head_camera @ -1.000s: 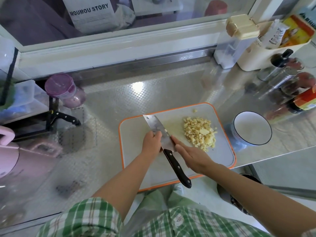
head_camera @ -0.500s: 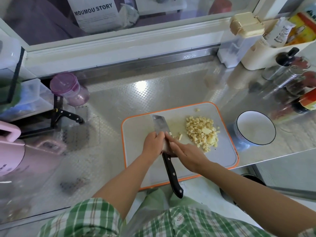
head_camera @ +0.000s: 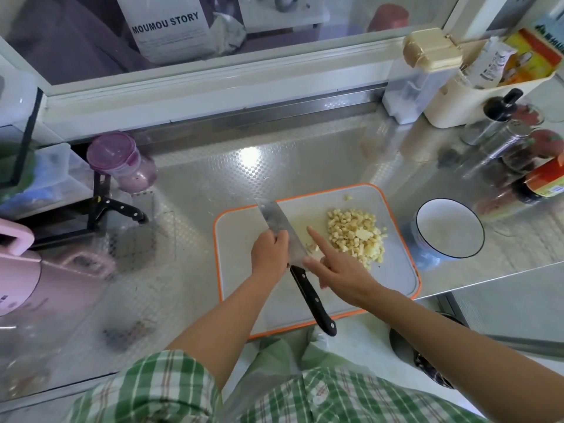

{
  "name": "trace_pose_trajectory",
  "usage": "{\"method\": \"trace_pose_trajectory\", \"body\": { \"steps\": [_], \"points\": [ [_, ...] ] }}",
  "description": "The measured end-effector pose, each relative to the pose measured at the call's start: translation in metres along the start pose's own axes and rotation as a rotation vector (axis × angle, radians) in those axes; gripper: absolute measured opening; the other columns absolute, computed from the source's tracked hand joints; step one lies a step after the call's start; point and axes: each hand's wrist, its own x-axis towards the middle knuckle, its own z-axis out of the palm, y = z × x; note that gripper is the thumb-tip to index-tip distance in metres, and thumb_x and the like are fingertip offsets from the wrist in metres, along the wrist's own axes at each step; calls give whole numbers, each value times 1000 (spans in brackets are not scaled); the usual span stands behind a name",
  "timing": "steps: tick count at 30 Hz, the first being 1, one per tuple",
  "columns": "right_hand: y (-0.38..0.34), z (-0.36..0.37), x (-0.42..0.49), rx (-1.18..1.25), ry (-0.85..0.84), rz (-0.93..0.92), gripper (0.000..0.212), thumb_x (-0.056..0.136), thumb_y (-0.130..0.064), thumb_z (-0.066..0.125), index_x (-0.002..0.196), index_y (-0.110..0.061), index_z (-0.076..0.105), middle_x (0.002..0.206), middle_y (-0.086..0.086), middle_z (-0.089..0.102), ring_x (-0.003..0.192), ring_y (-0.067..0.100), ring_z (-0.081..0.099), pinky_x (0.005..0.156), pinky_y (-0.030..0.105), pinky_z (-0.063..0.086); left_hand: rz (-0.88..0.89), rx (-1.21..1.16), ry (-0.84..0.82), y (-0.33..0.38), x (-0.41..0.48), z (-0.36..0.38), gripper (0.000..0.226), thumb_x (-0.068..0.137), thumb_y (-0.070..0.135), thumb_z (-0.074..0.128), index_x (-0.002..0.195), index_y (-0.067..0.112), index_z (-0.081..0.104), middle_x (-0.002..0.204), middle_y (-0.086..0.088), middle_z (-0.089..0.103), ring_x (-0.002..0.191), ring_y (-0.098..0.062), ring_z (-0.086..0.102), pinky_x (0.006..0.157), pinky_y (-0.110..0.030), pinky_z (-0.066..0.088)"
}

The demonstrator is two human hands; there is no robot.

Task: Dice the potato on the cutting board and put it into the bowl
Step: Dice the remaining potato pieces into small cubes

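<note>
A pile of diced potato (head_camera: pixel 354 233) lies on the right half of the white, orange-rimmed cutting board (head_camera: pixel 241 288). My left hand (head_camera: pixel 270 254) grips the blade of the knife (head_camera: pixel 273 219) across its spine, near the heel; its black handle points back toward me. My right hand (head_camera: pixel 338 270) sits just right of the blade, its index finger stretched out along the blade's face and its thumb near the heel. A few potato bits (head_camera: pixel 312 247) lie beside that finger. The white bowl (head_camera: pixel 427 236) with a dark rim stands empty, right of the board.
Bottles and shakers (head_camera: pixel 515 154) crowd the far right of the steel counter (head_camera: pixel 274 160), behind the bowl. A pink-lidded jar (head_camera: pixel 122 163) and a second knife in a rack (head_camera: pixel 122 207) stand at left, a pink appliance (head_camera: pixel 18 270) nearer me.
My right index finger has slid along the blade and now points away from my left hand. A few potato bits have come off beside the blade. The knife handle swung slightly.
</note>
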Motion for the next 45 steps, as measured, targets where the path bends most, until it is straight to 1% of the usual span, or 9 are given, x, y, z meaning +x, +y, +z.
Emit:
{"method": "trace_pose_trajectory", "body": {
  "steps": [2,4,8,13,18,27,30,37,45],
  "points": [
    [0,0,-2,-88,-56,-27,82,88,-60,54,152,-40,6,77,-7,66,70,10,61,73,36,52,8,23,22,7,1,6,34,92,23,40,63,7,49,68,-20,60,73,-37,60,69,-44,47],
    [1,1,-3,-124,-37,-31,77,90,-35,59,152,-38,13,79,-2,63,69,18,60,68,39,52,32,-46,-6,18,-2,13,38,86,34,34,63,8,50,65,-20,63,68,-35,62,68,-45,52],
    [9,-11,-8,222,251,104,49,91,-9,47,134,-31,44,76,-7,55,61,6,50,54,21,42,12,-205,-63,30,-7,28,48,91,50,28,86,17,63,65,-3,69,61,-21,63,64,-37,50],
    [26,-31,-12,530,409,203,28,92,-10,46,88,-37,51,57,1,42,41,14,37,39,27,36,230,475,-41,15,0,39,11,87,31,58,90,22,64,88,5,67,90,-23,63,69,-29,45],
    [37,-35,-14,533,388,232,21,94,-15,49,89,-36,49,54,-2,43,40,11,39,39,26,37,292,782,-72,13,6,58,20,87,33,59,104,22,61,106,-5,59,103,-27,58,77,-35,48],
    [41,-36,-11,552,332,241,21,94,-15,48,101,-34,52,55,-5,43,44,11,40,39,25,37,328,753,-9,11,16,61,20,93,31,52,102,19,65,103,-5,62,103,-26,57,74,-34,45],
    [41,-37,-9,570,332,233,25,92,-13,47,93,-37,53,55,-3,43,44,13,39,39,26,36,357,606,-24,10,21,55,19,91,31,57,95,16,67,93,-6,68,92,-29,62,71,-33,46],
    [39,-33,-6,548,310,245,22,95,-18,49,115,-28,52,57,-4,44,45,14,41,40,26,37,288,330,75,8,27,36,8,89,24,63,92,17,67,84,0,71,81,-22,65,74,-32,49],
    [20,-18,-3,555,172,194,21,96,-23,49,83,-39,47,57,1,45,41,13,39,39,27,36,319,577,68,-20,23,10,11,87,30,65,88,20,67,89,-1,67,85,-24,62,69,-34,48]
  ]
}}
